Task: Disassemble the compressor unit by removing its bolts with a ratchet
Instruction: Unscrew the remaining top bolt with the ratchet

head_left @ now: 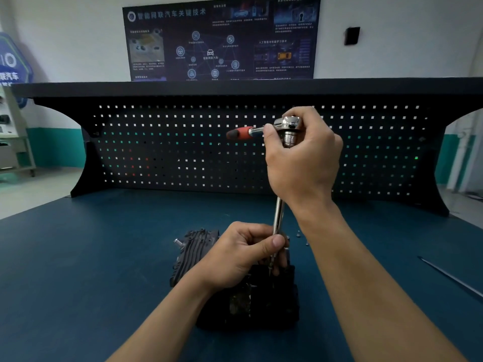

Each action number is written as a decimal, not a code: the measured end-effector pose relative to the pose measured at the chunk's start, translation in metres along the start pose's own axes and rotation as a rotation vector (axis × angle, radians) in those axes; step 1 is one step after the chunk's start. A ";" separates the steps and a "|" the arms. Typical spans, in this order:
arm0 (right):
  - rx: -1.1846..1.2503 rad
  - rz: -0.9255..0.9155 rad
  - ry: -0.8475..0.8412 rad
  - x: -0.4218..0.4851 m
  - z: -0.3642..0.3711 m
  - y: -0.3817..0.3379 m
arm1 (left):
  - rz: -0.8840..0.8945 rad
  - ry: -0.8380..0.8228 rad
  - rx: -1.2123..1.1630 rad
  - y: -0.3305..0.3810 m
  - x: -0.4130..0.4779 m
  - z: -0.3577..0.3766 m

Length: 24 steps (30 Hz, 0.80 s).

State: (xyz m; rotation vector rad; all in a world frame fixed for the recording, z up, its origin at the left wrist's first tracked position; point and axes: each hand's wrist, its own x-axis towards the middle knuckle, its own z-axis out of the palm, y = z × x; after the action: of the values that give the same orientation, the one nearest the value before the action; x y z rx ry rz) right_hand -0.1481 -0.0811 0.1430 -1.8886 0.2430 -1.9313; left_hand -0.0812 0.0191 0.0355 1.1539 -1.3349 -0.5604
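Note:
The dark, finned compressor unit (194, 250) stands on the blue bench in the lower middle of the view, partly hidden by my left arm. A chrome ratchet (288, 125) with a red and black handle (239, 132) is held high above it, and its long extension bar (278, 218) runs straight down into the unit's top. My right hand (303, 158) grips the ratchet head and the socket end below it. My left hand (244, 253) pinches the lower end of the extension bar just above the unit. The bolt under the bar is hidden.
A few small loose bolts (298, 233) lie on the blue benchtop (104, 257) right of the unit. A thin metal rod (452, 278) lies at the right edge. A black pegboard back panel (183, 152) closes off the far side of the bench.

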 end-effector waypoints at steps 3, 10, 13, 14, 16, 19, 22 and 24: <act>-0.011 0.019 -0.004 0.001 -0.001 0.001 | -0.009 0.007 -0.005 0.000 0.000 0.001; 0.735 0.624 -0.256 0.012 -0.007 0.005 | -0.076 0.034 0.038 0.000 0.000 0.002; 0.862 0.729 -0.288 0.014 -0.011 0.011 | -0.093 0.025 0.014 0.001 0.000 0.003; 0.894 0.757 -0.274 0.015 -0.011 0.013 | -0.097 0.024 0.009 0.001 0.000 0.003; 0.946 0.793 -0.265 0.014 -0.010 0.015 | -0.103 0.018 0.005 0.001 0.000 0.002; 1.007 0.783 -0.298 0.012 -0.009 0.016 | -0.105 0.009 -0.013 0.001 0.000 0.002; 1.067 0.748 -0.358 0.011 -0.008 0.016 | -0.106 -0.002 -0.020 0.001 -0.001 0.001; 1.117 0.741 -0.406 0.011 -0.008 0.015 | -0.103 -0.014 -0.023 0.001 -0.001 0.001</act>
State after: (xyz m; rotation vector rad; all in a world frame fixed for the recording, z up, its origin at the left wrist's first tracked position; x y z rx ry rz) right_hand -0.1534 -0.1009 0.1465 -1.1095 -0.2136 -0.8192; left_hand -0.0828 0.0202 0.0361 1.2070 -1.2830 -0.6577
